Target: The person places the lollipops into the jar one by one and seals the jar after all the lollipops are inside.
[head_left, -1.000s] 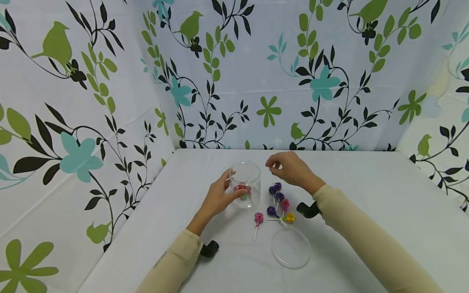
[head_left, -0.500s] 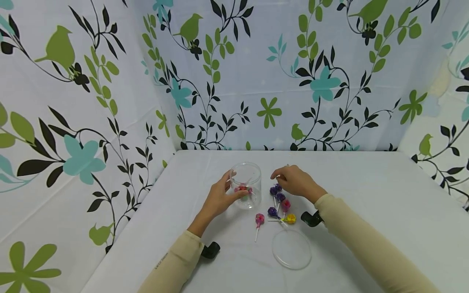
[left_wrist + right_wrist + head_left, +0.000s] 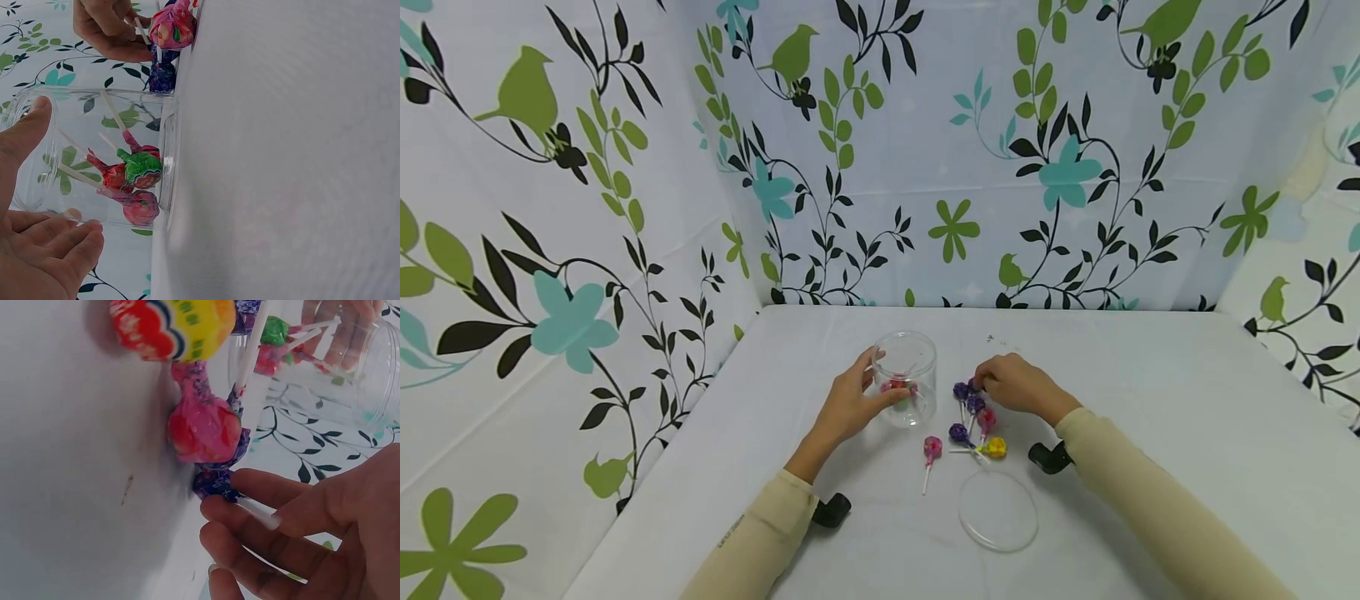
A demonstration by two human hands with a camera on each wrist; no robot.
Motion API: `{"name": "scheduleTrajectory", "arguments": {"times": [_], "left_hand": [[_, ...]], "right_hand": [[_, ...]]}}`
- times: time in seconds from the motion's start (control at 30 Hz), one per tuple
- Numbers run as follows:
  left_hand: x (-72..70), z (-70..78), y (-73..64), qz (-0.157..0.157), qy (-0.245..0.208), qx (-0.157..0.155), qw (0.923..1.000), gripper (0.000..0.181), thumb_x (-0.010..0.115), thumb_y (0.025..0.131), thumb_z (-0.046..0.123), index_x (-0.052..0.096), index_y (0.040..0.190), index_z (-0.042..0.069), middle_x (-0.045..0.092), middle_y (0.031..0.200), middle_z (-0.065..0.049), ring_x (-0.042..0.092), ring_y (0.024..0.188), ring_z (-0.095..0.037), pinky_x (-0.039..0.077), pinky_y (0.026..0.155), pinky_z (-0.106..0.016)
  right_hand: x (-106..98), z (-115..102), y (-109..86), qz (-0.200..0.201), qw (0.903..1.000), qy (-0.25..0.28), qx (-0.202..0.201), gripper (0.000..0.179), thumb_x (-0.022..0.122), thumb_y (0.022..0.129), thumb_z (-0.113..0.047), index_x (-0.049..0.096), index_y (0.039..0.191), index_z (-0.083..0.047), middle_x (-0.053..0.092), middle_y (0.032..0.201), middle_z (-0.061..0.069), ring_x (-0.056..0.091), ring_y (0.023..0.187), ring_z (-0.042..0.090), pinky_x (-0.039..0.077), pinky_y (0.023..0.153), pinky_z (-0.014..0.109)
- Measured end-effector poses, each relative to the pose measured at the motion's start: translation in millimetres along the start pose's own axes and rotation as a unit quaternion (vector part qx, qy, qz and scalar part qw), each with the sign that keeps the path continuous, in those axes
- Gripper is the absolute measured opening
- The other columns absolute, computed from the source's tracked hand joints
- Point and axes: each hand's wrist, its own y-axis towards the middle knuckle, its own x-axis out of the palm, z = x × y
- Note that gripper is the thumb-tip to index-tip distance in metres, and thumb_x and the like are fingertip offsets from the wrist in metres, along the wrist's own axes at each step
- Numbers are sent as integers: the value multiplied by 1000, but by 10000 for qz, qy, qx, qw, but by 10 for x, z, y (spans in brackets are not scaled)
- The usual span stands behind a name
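Jar (image 3: 927,383), clear and upright, stands on the white table (image 3: 1135,400) with its mouth uncovered. The left hand (image 3: 848,404) is curved around its side, thumb and fingers holding the wall. To the right of the jar and apart from it, the right hand (image 3: 1022,387) pinches a purple lollipop (image 3: 212,486) at the far end of the loose cluster, its fingers drawn in narrow; whether this sweet is clear of the table cannot be told.

Contents: the left wrist view shows what appear to be four lollipops inside, among them a green lollipop (image 3: 142,167) and a pink lollipop (image 3: 140,208), heads at the base and sticks slanting upward.

Outside: besides the one in the fingers, the cluster shows three more purple heads, a rose-pink lollipop (image 3: 987,419) and a yellow lollipop (image 3: 996,447). A single pink-wrapped lollipop (image 3: 932,448) lies slightly apart, near the jar. A round clear lid (image 3: 998,510) rests flat on the near side.

Stage: judged by this division, the filling is probably past its start but short of half, with most sweets left outside and the lid not yet on.
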Motion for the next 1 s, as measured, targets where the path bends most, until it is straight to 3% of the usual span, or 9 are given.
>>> {"name": "scheduleTrajectory", "arguments": {"times": [0.37,0.77,1.0], "left_hand": [[18,-47,1,16,56,-38,10000,97,84,89,45,32,164,13,43,161,-10,47,141,-39,47,108,-51],[24,-26,-3,31,31,-66,10000,96,84,88,44,33,164,14,44,160,-10,48,140,-39,46,109,-51],[29,-20,-5,41,39,-91,9999,96,84,88,44,33,164,13,44,161,-10,47,141,-39,46,108,-51]], "right_hand": [[83,176,-73,-4,9999,-159,-63,6,71,94,-4,76,97,-6,68,89,0,60,81,18,59,75,38],[145,218,-131,447,9989,-107,5,10,72,92,3,72,92,-7,66,86,0,57,77,19,55,69,35],[183,291,-120,731,9972,74,-113,12,72,90,6,71,95,-6,68,88,3,61,81,21,58,75,40]]}}
